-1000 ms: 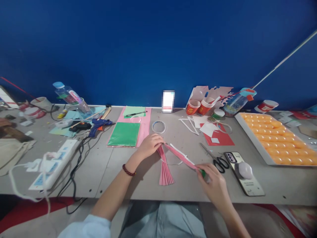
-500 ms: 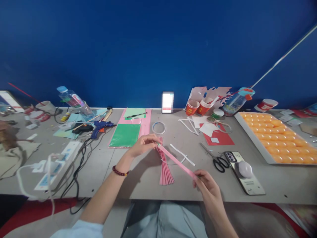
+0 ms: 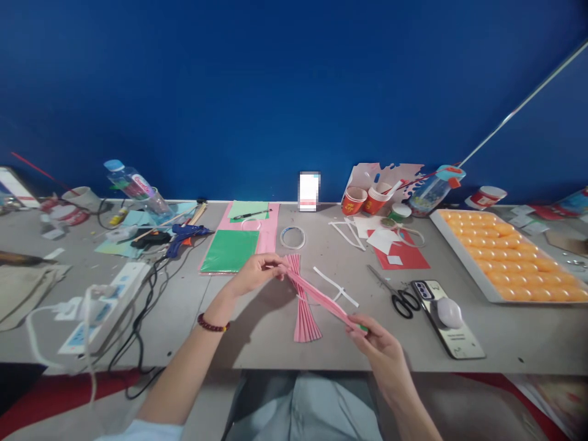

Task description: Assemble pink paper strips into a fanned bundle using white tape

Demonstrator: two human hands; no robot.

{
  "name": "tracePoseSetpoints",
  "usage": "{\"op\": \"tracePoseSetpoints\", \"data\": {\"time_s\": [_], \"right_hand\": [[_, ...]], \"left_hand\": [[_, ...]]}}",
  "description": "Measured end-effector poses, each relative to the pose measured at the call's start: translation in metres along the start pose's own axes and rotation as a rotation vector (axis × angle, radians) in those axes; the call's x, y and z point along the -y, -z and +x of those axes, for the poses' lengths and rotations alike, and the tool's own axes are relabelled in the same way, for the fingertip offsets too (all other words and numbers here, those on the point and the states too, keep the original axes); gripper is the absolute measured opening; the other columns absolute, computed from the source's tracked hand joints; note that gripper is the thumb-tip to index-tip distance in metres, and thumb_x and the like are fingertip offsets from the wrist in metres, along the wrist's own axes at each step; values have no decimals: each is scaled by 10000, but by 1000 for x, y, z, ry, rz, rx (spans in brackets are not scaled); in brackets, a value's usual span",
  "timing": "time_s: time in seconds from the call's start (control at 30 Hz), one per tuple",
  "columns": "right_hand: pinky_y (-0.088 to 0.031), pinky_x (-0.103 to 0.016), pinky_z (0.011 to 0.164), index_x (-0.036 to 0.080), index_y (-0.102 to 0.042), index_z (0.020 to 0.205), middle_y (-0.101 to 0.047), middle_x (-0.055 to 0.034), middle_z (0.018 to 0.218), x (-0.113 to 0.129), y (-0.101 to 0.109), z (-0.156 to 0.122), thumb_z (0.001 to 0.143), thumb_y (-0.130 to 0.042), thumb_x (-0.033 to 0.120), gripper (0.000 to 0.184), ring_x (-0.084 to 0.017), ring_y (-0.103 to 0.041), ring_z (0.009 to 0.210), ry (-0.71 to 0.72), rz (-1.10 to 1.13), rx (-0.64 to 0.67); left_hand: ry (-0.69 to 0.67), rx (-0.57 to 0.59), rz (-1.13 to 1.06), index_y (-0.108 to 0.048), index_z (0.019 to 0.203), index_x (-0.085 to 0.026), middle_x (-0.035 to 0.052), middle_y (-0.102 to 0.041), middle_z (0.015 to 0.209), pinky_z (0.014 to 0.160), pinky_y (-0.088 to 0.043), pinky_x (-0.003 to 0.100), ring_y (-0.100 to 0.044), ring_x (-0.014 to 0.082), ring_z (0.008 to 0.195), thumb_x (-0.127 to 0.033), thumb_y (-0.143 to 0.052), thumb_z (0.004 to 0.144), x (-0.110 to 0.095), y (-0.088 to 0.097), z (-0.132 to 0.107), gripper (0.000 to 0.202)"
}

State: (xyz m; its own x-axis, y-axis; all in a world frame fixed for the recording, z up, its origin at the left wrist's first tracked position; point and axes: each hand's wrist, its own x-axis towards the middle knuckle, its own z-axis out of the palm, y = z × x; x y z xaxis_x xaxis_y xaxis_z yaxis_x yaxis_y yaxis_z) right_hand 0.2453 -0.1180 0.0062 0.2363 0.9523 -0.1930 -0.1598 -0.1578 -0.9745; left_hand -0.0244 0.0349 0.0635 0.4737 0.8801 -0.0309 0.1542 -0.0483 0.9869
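A narrow folded strip of pink paper (image 3: 318, 295) is stretched between my two hands, slanting down to the right. My left hand (image 3: 260, 272) pinches its upper end. Around the lower end close the fingers of my right hand (image 3: 377, 342), and a bit of green shows there. Beneath the strip lies a pleated pink paper fan (image 3: 306, 321), drawn in at the middle and spread at its ends. Just right of it rest thin white strips (image 3: 337, 286) on the table (image 3: 257, 349).
Scissors (image 3: 404, 301) and a phone (image 3: 452, 331) lie to the right, before a tray of orange balls (image 3: 509, 257). Green paper (image 3: 230, 251), a blue glue gun (image 3: 184, 239) and a power strip (image 3: 105, 309) are on the left. Tape (image 3: 293, 237) lies behind the fan.
The strip has turned in my hands, so its folded layers and green at the right end show more. Both hands have shifted slightly left in view.
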Motion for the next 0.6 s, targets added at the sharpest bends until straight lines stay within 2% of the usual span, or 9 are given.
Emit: {"op": "tracePoseSetpoints", "data": {"time_s": [0.1, 0.2, 0.3, 0.4, 0.5, 0.6], "right_hand": [[-554, -287, 758, 201, -731, 866, -685, -73, 912, -9, -13, -6, 676, -770, 357, 249, -192, -657, 829, 135, -66, 12], [-576, -308, 720, 207, -719, 914, -691, -80, 917, -18, -24, -13, 782, -673, 352, 202, -183, -674, 753, 201, -115, 27], [-573, -298, 693, 223, -722, 936, -694, -85, 930, -19, -31, -19, 835, -607, 298, 170, -192, -676, 776, 332, -307, 23], [-538, -247, 605, 224, -726, 890, -685, -90, 915, -12, -35, -23, 843, -586, 251, 150, -178, -652, 757, 483, -511, 3], [-499, -230, 543, 216, -711, 873, -672, -87, 878, -7, -36, -24, 867, -545, 240, 168, -155, -618, 686, 527, -574, 24], [-520, -264, 647, 213, -698, 892, -660, -101, 936, -8, -30, -19, 872, -540, 262, 166, -194, -628, 833, 517, -551, -11]], "left_hand": [[-36, -21, 19, -686, 824, -138, 15, -604, 680, 643, -477, 264, -559, 119, 623, -383, -662, 799, 8, 8, -6, 248], [-53, -11, 70, -667, 810, -150, 16, -595, 726, 625, -457, 257, -541, 113, 624, -394, -642, 815, 15, 21, -14, 245], [-71, 3, 217, -674, 781, -168, 26, -607, 788, 686, -444, 257, -554, 131, 722, -379, -646, 814, 17, 34, -26, 215], [-50, 68, 356, -690, 789, -188, 31, -613, 855, 756, -433, 267, -563, 146, 801, -371, -639, 820, 16, 43, -38, 193], [-15, 136, 446, -680, 823, -197, 30, -616, 879, 768, -433, 276, -564, 150, 811, -368, -594, 846, 16, 44, -47, 193], [-30, 137, 481, -647, 829, -193, 29, -621, 877, 735, -435, 264, -560, 146, 799, -316, -554, 858, 16, 34, -53, 157]]}}
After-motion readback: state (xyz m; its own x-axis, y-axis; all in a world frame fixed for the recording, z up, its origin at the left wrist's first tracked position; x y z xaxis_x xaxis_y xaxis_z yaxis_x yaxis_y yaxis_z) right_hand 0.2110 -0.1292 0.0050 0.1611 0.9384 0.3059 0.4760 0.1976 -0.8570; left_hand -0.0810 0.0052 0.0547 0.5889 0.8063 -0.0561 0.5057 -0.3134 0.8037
